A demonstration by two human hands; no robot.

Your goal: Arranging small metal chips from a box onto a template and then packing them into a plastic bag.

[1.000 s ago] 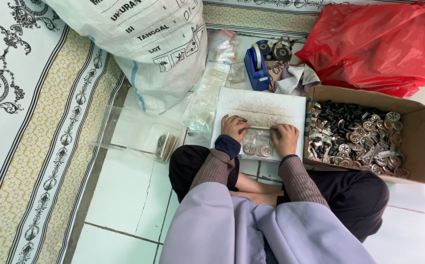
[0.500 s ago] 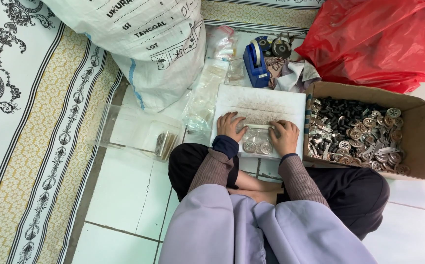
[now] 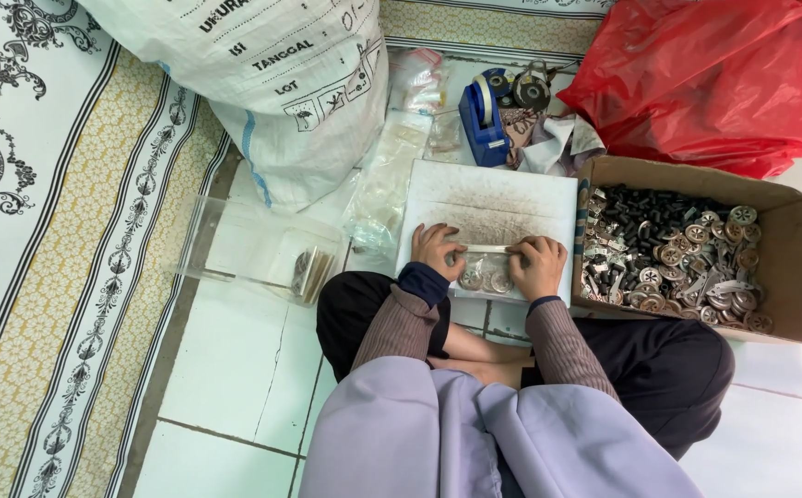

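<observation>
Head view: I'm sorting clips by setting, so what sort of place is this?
Probably a home floor used for piecework packing: tiled floor beside a patterned mat, a cardboard box of small metal parts, and both hands, left hand and right hand, pressing a small clear bag.

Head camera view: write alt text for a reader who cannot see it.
Both hands, left hand and right hand, press a small clear plastic bag of round metal parts on a white board. An open brown cardboard box of metal parts stands at the right, a blue tape dispenser beyond.
</observation>
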